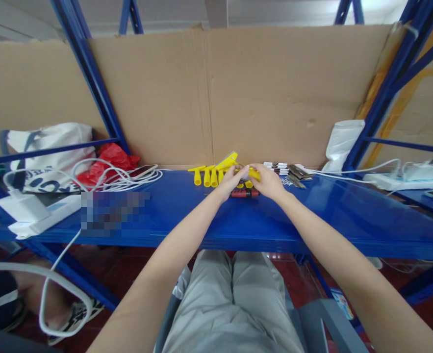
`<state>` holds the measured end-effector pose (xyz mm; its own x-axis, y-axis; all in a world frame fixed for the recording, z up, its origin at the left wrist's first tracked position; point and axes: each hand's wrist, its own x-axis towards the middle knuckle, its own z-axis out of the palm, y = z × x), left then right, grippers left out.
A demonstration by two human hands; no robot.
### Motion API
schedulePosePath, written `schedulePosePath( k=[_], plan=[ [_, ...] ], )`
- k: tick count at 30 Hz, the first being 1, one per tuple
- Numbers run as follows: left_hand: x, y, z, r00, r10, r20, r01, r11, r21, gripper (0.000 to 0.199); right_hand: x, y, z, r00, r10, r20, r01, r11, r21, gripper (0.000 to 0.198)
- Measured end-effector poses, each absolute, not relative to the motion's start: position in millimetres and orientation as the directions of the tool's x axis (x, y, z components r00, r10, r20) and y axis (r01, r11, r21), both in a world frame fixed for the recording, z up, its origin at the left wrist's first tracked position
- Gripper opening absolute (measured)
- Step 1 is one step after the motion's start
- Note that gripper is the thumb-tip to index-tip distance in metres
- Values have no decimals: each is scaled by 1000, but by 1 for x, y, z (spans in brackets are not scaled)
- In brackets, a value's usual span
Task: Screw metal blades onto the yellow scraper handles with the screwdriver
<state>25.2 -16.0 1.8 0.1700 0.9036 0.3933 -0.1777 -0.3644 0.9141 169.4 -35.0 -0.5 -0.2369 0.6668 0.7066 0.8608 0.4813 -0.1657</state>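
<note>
Both my hands meet at the back middle of the blue shelf (187, 215). My left hand (232, 180) and my right hand (267, 181) together pinch a small yellow plastic piece (253, 173) with something pale between the fingertips. Several more yellow plastic pieces (206, 175) lie in a row just left of my hands, against the cardboard wall. A red and black tool (244, 193) lies on the shelf right under my hands.
Brown cardboard (216, 98) backs the shelf. At left are white cables (120, 179), a red bag (109, 159), a white tote bag (49, 147) and a white charger (23, 208). At right lie small dark cards (293, 172), a white pouch (343, 139) and a power strip (400, 181). Blue rack posts stand on both sides.
</note>
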Motion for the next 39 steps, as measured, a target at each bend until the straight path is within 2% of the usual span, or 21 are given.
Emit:
schedulePosePath(
  k=[5, 10, 12, 14, 16, 18, 21, 25, 28, 31, 35, 39],
  plan=[
    [25, -14, 4, 108, 934, 342, -189, -318, 929, 10, 172, -33, 1, -271, 628, 730, 814, 554, -175, 32],
    [23, -17, 8, 110, 911, 397, -303, -349, 886, 17, 171, -36, 4, -230, 620, 750, 761, 595, -259, 28],
    [22, -17, 9, 94, 911, 403, -291, -362, 886, 21, 168, -34, 3, -156, 641, 752, 673, 626, -394, 25],
    [22, -17, 9, 78, 915, 396, -273, -363, 891, 26, 166, -30, 4, -12, 719, 695, 489, 610, -623, 27],
    [21, -16, 10, 60, 919, 390, -276, -360, 891, 29, 165, -27, 5, 138, 833, 535, 213, 503, -838, 28],
    [21, -14, 10, 36, 924, 380, -294, -354, 888, 30, 167, -27, 9, 202, 924, 325, -37, 339, -940, 20],
    [21, -13, 10, 16, 934, 358, -338, -332, 881, 33, 172, -30, 15, 155, 983, 94, -209, 126, -970, 6],
    [19, -15, 12, 18, 937, 348, -440, -305, 845, 35, 178, -33, 18, 28, 1000, -9, -250, -2, -968, 7],
    [15, -17, 15, 58, 940, 337, -477, -271, 836, 38, 180, -34, 17, -63, 998, 15, -219, 1, -976, 11],
    [11, -18, 17, 112, 939, 325, -452, -243, 858, 42, 183, -36, 19, -101, 990, 100, -233, 75, -970, 14],
    [10, -19, 16, 172, 921, 350, -448, -243, 860, 45, 187, -39, 26, -79, 975, 208, -284, 178, -942, 18],
    [11, -18, 14, 227, 911, 345, -430, -224, 875, 40, 189, -41, 28, -6, 972, 237, -238, 229, -944, 26]
  ],
)
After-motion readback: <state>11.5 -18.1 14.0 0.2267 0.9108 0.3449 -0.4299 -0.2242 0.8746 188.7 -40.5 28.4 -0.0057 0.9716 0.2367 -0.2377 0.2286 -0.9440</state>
